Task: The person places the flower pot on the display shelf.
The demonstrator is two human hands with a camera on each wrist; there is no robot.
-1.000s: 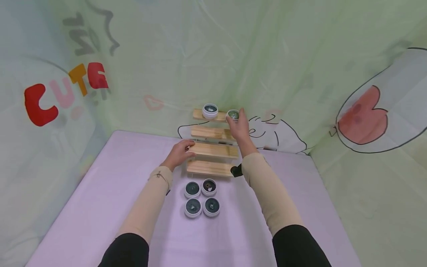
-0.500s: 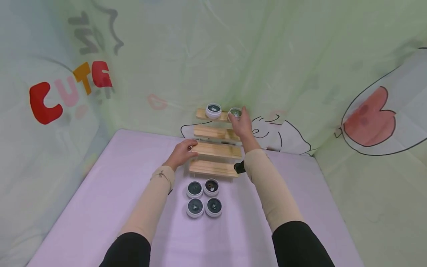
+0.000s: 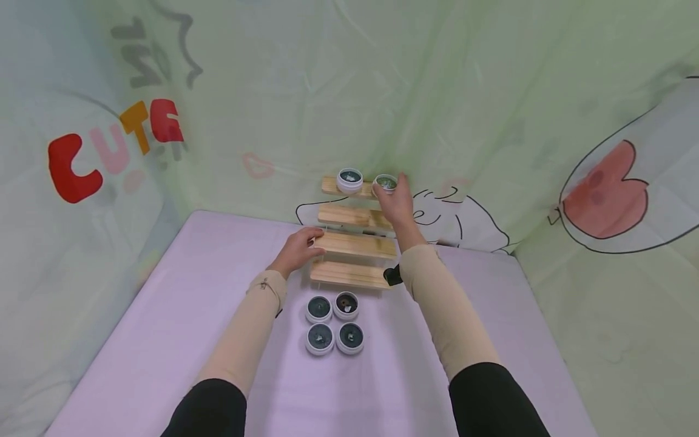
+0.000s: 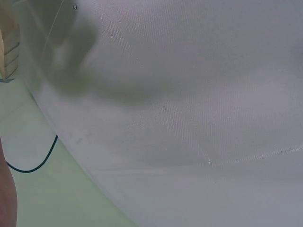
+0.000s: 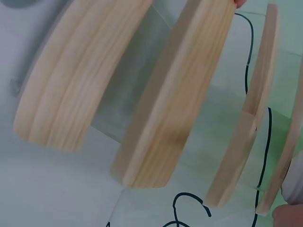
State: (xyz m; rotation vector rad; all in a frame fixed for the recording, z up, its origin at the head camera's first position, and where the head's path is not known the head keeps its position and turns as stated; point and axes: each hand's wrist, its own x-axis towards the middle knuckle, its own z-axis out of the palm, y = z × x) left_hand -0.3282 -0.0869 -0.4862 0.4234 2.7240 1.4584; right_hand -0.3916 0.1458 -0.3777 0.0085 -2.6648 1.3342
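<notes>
A tiered wooden display stand with pale plank steps stands near the back of the table. My left hand grips the left end of one middle step, fingers at its back edge and thumb at the front. On the top step's right end, my right hand holds a small round white jar with a greenish top between thumb and fingers. A similar dark-topped jar sits to its left on that step. The right wrist view shows the held jar at the top step's edge, beside a fingertip.
Several white jars with dark tops are grouped on the lilac tabletop in front of the stand. Printed pale green cloth hangs right behind the stand, with more cloth at both sides.
The view has shifted slightly, so everything appears a little further right. Both hands keep their holds on the step and the jar; the jars on the table stay in place.
</notes>
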